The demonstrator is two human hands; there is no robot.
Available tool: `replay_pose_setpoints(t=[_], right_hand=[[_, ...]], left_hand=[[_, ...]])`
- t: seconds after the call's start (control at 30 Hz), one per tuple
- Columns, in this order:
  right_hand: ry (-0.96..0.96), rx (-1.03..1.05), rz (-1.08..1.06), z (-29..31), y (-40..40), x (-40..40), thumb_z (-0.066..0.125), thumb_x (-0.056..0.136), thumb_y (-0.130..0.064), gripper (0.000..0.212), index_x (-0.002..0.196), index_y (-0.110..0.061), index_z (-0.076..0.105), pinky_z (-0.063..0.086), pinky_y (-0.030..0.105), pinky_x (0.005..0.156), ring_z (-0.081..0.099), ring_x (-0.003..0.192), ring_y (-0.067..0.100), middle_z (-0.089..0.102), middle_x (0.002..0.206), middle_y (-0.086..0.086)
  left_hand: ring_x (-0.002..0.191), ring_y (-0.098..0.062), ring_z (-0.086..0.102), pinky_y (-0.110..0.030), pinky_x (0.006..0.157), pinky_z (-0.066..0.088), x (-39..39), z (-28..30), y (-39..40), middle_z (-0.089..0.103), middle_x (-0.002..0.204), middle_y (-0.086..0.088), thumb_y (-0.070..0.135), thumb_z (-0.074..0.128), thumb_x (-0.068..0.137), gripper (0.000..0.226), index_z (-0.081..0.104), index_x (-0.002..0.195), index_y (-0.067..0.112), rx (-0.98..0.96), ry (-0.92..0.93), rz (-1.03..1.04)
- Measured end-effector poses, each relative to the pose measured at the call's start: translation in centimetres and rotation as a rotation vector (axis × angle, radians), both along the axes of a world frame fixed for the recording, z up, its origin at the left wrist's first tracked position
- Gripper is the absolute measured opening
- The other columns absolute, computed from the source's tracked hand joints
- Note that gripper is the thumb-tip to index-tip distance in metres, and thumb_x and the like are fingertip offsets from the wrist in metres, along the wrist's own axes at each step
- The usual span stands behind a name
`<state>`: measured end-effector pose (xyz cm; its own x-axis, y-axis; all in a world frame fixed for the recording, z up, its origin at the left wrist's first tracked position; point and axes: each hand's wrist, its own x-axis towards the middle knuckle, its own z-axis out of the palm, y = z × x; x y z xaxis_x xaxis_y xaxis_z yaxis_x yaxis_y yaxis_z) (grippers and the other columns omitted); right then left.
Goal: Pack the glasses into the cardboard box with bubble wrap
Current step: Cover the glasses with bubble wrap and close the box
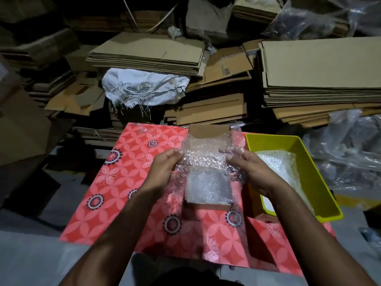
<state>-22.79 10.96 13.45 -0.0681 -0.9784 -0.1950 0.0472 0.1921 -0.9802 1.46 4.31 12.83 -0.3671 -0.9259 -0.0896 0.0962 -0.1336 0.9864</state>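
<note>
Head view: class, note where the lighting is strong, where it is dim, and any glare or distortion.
Head view: light falls on the red cloth and both hands; the cardboard stacks behind fade into dark; the bubble wrap glints; wide-angle lens bends the edges.

Bubble wrap (pixel 206 155) was clear, glossy plastic. Box (pixel 208 131) was matt brown cardboard; bin (pixel 309 162) at 3 o'clock, smooth plastic.

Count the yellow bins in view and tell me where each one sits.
1: the yellow bin sits at the right edge of the red patterned mat, beside the right hand, holding bubble wrap. Others may be hidden.
</note>
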Motion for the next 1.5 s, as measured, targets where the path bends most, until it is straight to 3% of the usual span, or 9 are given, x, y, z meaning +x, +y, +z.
replay_pose_setpoints(t=[0.13, 0.37, 0.6, 0.73, 0.87, 1.0, 1.1, 1.37, 1.5], right_hand=[[0.088, -0.119, 0.069, -0.1, 0.1, -0.4, 0.064, 0.095, -0.017, 0.026, 0.118, -0.024, 0.073, 0.041, 0.03, 0.065, 0.039, 0.074, 0.025, 0.044, 0.083, 0.014], [0.042, -0.278, -0.116, 1.4, 0.4, -0.1, 0.059, 0.088, 0.015, 0.049, 0.069, -0.024, 0.082, 0.056, 0.018, 0.069, 0.071, 0.073, 0.007, 0.077, 0.078, -0.004], [0.07, -0.459, 0.016, 1.1, 0.5, -0.4, 0.069, 0.069, 0.005, 0.023, 0.066, -0.015, 0.079, 0.05, 0.02, 0.06, 0.063, 0.06, 0.013, 0.07, 0.065, 0.002], [0.172, -0.45, 0.038, 0.2, 0.0, -1.2, 0.052, 0.075, 0.017, 0.046, 0.064, -0.02, 0.078, 0.052, 0.023, 0.068, 0.065, 0.066, 0.012, 0.072, 0.067, -0.001], [0.308, -0.399, -0.017, -1.0, -0.4, -1.6, 0.045, 0.082, 0.026, 0.051, 0.069, -0.011, 0.077, 0.05, 0.022, 0.075, 0.067, 0.076, 0.01, 0.073, 0.074, -0.002], [0.096, -0.219, -0.188, -2.7, -0.1, -0.9, 0.052, 0.094, -0.005, 0.036, 0.117, -0.024, 0.072, 0.053, 0.024, 0.08, 0.068, 0.104, 0.01, 0.072, 0.114, -0.013], [-0.184, -0.079, -0.231, -4.7, 0.3, -0.5, 0.048, 0.098, -0.048, 0.034, 0.13, -0.043, 0.055, 0.051, 0.033, 0.072, 0.065, 0.082, 0.016, 0.072, 0.095, -0.012], [0.592, -0.023, -0.26, -9.9, -0.4, -0.2, 0.057, 0.089, 0.001, 0.042, 0.105, -0.033, 0.077, 0.044, 0.018, 0.058, 0.056, 0.052, -0.001, 0.071, 0.086, -0.006], [0.851, 0.071, -0.196, -12.2, -1.5, 0.4, 0.057, 0.089, -0.004, 0.03, 0.11, -0.013, 0.078, 0.043, 0.01, 0.089, 0.07, 0.102, 0.016, 0.075, 0.113, 0.005]], left_hand=[[0.087, -0.014, 0.071, -0.024, 0.075, 0.054, -0.1, -0.2, -0.2, 0.077, 0.097, -0.006, 0.006, 0.064, 0.095, 0.012, 0.069, 0.105, 0.008, -0.036, -0.025, 0.009], [0.075, -0.015, 0.063, -0.028, 0.068, 0.051, -0.8, 0.5, -0.5, 0.069, 0.079, -0.001, -0.006, 0.054, 0.095, 0.027, 0.068, 0.081, 0.011, -0.106, 0.034, 0.071], [0.087, -0.021, 0.057, -0.037, 0.08, 0.045, -1.3, 0.4, -0.2, 0.062, 0.09, 0.0, -0.005, 0.041, 0.094, 0.03, 0.059, 0.079, 0.013, -0.035, 0.059, 0.052], [0.126, -0.028, 0.05, -0.058, 0.106, 0.04, -1.5, -0.8, -0.8, 0.062, 0.126, 0.0, 0.028, 0.045, 0.1, 0.024, 0.068, 0.108, 0.024, 0.157, 0.134, 0.002], [0.131, -0.015, 0.042, -0.029, 0.104, 0.032, -1.4, -1.9, -0.5, 0.045, 0.141, 0.01, 0.04, 0.049, 0.103, 0.044, 0.046, 0.144, 0.023, 0.219, -0.034, -0.066], [0.097, -0.012, 0.07, -0.024, 0.074, 0.053, -0.9, -3.1, -0.4, 0.067, 0.11, -0.004, 0.004, 0.062, 0.094, 0.053, 0.046, 0.14, 0.025, 0.158, -0.138, -0.011], [0.069, -0.004, 0.071, -0.017, 0.06, 0.055, -0.8, -4.0, -0.3, 0.067, 0.093, -0.002, -0.009, 0.056, 0.094, 0.046, 0.05, 0.129, 0.02, 0.079, -0.129, 0.049], [0.096, -0.021, 0.068, -0.043, 0.086, 0.059, -1.3, -11.6, -1.5, 0.072, 0.11, -0.003, 0.002, 0.07, 0.088, 0.023, 0.073, 0.105, 0.018, -0.06, -0.428, 0.111], [0.104, -0.016, 0.06, -0.024, 0.093, 0.044, -2.1, -14.1, -2.0, 0.067, 0.117, -0.008, 0.007, 0.073, 0.085, 0.033, 0.069, 0.117, 0.014, -0.286, -0.643, 0.004]])
